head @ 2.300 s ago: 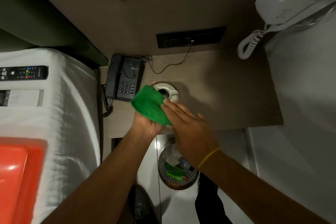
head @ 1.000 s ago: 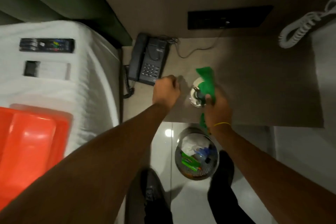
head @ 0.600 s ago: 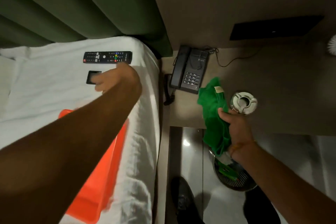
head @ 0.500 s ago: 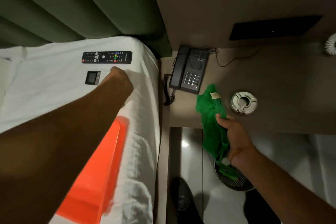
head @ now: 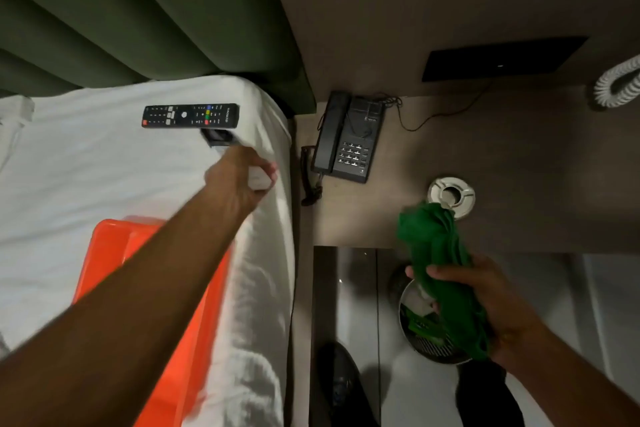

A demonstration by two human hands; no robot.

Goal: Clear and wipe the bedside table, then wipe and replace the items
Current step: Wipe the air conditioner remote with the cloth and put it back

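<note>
My left hand is shut on a white air-conditioner remote, lifted just off the white bed; its dark display end points at the black TV remote lying on the sheet. My right hand grips a bunched green cloth in front of the bedside table, above the floor. The cloth's top overlaps the near edge of a round metal ashtray on the table. A black telephone stands at the table's back left.
An orange tray lies on the bed under my left forearm. A mesh waste bin with rubbish stands on the floor below the cloth. A white coiled cord hangs at far right. A green padded headboard rises behind the bed.
My left hand reached across to the bed, closed on the white remote and lifted it toward the table. My right hand took the cloth off the ashtray and drew back.
</note>
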